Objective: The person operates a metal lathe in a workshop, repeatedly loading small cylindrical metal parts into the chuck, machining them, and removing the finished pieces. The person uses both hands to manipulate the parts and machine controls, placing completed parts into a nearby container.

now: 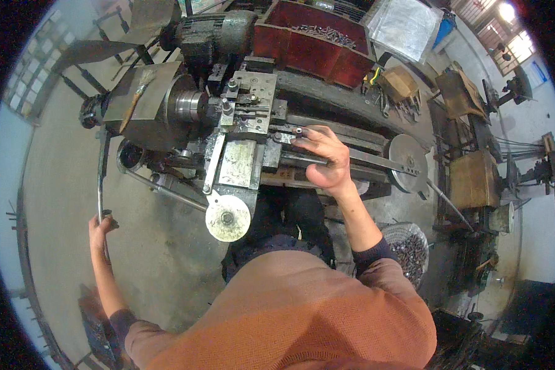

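My left hand (102, 231) is closed around a long metal lever (101, 179), which runs up to the left end of a lathe-like machine. My right hand (327, 157) reaches over the machine's bed, its thumb apart from the fingers. Between two of its fingertips shows a small round metal part (298, 131). Just left of those fingers sits the tool slide (253, 92), a block with bolts on top. A round chuck (188, 106) faces the slide from the left. Below the slide lies a pale disc (228, 217) on a flat arm.
A red bin (317, 52) of small metal pieces stands behind the machine, with an electric motor (216, 31) to its left. A brush (137, 102) lies on the headstock cover. To the right are a grey metal disc (407, 161) and a basket (407, 231) of small parts.
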`<state>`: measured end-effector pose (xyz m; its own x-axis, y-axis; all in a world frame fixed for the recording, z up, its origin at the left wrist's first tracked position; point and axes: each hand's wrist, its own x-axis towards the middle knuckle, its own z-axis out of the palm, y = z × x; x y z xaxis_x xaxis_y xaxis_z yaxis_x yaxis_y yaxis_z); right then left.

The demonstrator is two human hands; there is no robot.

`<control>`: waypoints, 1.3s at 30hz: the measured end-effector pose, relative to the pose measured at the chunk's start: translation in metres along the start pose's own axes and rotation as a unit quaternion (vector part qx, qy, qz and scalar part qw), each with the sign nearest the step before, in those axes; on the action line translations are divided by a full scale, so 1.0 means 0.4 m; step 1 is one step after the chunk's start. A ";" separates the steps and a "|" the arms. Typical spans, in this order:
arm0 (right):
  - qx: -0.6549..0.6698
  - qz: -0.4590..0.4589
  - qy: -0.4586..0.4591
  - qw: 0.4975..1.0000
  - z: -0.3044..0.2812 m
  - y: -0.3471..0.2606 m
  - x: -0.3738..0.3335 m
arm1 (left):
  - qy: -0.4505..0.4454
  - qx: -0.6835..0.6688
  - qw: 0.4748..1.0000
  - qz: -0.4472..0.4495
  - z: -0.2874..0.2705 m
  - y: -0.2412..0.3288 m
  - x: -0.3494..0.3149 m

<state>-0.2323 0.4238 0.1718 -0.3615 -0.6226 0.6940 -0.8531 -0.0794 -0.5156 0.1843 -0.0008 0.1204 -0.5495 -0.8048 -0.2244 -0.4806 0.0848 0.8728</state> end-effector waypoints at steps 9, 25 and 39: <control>-0.036 -0.014 0.029 0.999 -0.051 0.063 0.058 | -0.014 -0.021 1.000 -0.008 0.011 0.010 -0.001; -0.116 0.208 0.068 0.969 -0.165 0.212 -0.199 | -0.006 0.031 0.999 0.012 -0.042 -0.067 0.059; -0.428 0.660 0.133 0.602 -0.638 0.018 -1.080 | -0.006 0.036 0.989 -0.140 0.019 -0.074 0.076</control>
<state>-0.1782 0.8908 -0.0034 -0.8879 0.4535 0.0774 0.4047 0.8499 -0.3375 0.1768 -0.0232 0.0845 -0.3948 -0.7960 -0.4588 -0.6622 -0.0996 0.7427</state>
